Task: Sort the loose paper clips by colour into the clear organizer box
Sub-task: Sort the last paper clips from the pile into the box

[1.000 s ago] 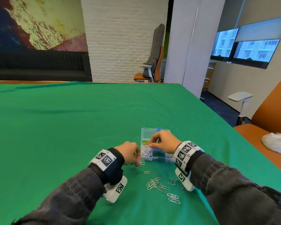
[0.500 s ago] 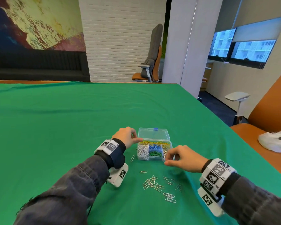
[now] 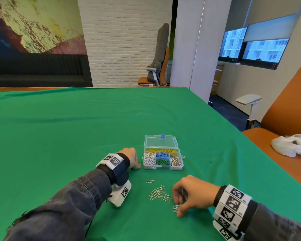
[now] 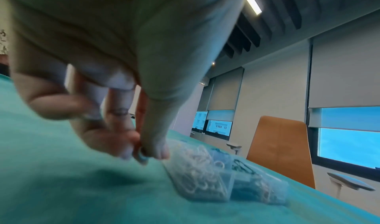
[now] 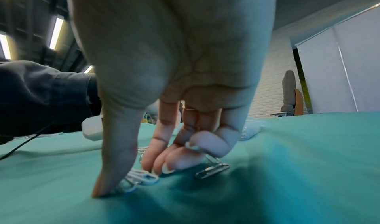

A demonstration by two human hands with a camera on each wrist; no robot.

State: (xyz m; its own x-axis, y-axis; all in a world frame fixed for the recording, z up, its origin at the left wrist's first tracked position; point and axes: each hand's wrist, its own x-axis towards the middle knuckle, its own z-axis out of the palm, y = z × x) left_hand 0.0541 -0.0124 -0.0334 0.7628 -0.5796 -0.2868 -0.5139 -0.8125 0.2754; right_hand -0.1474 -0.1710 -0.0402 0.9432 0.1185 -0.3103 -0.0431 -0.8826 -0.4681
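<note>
Bright, even daylight with soft shadows under each hand (image 5: 174, 65); wrist views blurred, colour-shifted, bowed at edges.

Right hand (image 3: 193, 193) dropped from organizer box (image 3: 162, 158) onto loose clips (image 3: 161, 193); left hand (image 3: 131, 158) lowered beside box.

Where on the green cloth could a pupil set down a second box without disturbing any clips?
Bare cloth lies beyond the open lid of the organizer box, toward the far table edge, and across the wide stretch left of the left hand. It is crowded between the box and the right hand, where the loose paper clips lie.
</note>
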